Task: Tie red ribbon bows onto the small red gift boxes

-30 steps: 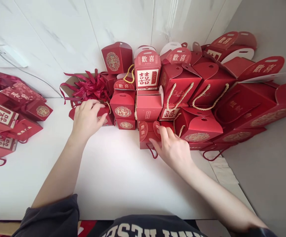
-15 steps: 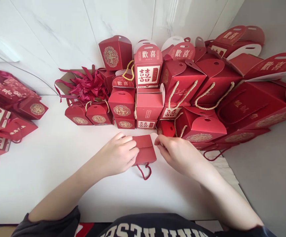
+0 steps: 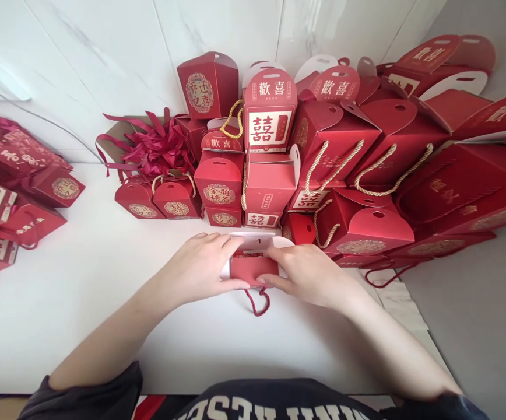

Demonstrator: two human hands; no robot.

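A small red gift box (image 3: 253, 271) stands on the white table in front of me, its top open and some of its white inner side showing. My left hand (image 3: 207, 265) grips the box's left side, thumb along the near edge and fingers at the back. On the opposite side, my right hand (image 3: 305, 271) has its thumb on the near edge and its index finger over the opening. A dark red cord handle (image 3: 259, 308) hangs from the near side in a loop. Something printed red shows inside, too small to make out.
Behind my hands stand stacked red gift boxes (image 3: 270, 116), several with gold rope handles. A carton of dark red ribbons (image 3: 161, 146) sits at the back left. More red boxes (image 3: 21, 204) are heaped at the far left. A grey wall (image 3: 489, 326) bounds the right.
The box's top flaps were closed over and now stand open, showing white insides. My left hand has opened out from a curled grip, and my right hand has moved in onto the box.
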